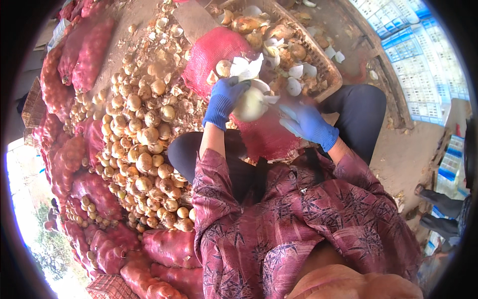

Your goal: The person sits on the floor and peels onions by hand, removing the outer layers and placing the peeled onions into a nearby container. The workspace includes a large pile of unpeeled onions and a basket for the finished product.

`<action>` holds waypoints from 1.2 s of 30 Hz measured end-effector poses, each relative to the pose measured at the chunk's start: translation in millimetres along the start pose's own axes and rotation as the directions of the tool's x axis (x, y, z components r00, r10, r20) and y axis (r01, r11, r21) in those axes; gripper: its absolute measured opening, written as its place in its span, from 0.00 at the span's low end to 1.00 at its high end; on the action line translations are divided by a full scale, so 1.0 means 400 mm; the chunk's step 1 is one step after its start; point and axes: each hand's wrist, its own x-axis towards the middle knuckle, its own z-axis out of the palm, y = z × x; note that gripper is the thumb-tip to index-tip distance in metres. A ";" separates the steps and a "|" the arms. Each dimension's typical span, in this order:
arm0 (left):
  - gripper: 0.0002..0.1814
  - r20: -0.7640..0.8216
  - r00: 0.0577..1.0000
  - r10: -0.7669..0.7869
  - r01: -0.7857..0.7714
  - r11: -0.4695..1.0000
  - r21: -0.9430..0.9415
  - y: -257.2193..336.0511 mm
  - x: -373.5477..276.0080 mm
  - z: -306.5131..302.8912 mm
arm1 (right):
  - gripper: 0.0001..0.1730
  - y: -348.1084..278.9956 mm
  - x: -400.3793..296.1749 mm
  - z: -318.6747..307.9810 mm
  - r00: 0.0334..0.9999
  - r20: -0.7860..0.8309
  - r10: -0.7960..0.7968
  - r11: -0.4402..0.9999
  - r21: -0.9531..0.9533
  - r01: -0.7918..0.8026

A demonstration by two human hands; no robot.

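Observation:
In a blue knit glove, my left hand [227,95] grips a large pale onion [250,104], partly peeled, with loose white layers at its top. My right hand [308,123], gloved alike, is just to the right of the onion with its fingers apart; whether a small tool lies in it I cannot tell, and nothing shows between the fingers. Beneath both hands a red mesh sack [267,136] spreads over my lap. Beyond them stands a plastic crate [330,80] with onions, peeled layers and brown skins. A smaller onion [223,68] lies near my left hand.
A large heap of unpeeled onions [143,162] covers the ground at left, bordered by filled red mesh sacks [171,248]. Onion skins litter the floor. A wooden frame [392,88] and white-and-blue crates [422,56] are at right. Another person's feet [440,203] show at the right edge.

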 end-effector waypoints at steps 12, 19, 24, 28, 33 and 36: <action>0.13 -0.158 0.964 0.212 -0.227 0.971 -0.080 -0.036 0.025 0.027 | 0.16 -0.031 -0.043 -0.063 0.854 0.252 0.455 0.509 0.714 -0.481; 0.12 -0.139 0.989 0.047 -0.143 0.527 -0.838 -0.006 0.039 0.042 | 0.14 -0.025 -0.048 -0.061 0.877 0.180 0.445 0.241 0.919 -0.311; 0.18 -0.056 0.998 0.026 -0.061 0.302 -0.951 0.053 -0.016 0.022 | 0.13 0.007 -0.051 -0.071 0.902 0.092 0.422 0.008 0.994 -0.105; 0.18 -0.091 0.996 -0.019 -0.042 0.779 -0.626 0.083 -0.040 0.024 | 0.13 0.025 -0.047 -0.087 0.921 0.120 0.372 -0.210 0.977 -0.043; 0.27 -0.104 0.972 0.211 -0.235 0.852 -0.467 0.069 -0.009 0.108 | 0.13 0.017 -0.034 -0.100 0.951 0.124 0.282 -0.371 0.928 -0.011; 0.41 -0.124 0.921 0.369 -0.333 0.581 -0.742 0.156 -0.085 0.112 | 0.14 0.009 -0.030 -0.096 0.954 0.047 0.295 -0.375 0.924 0.071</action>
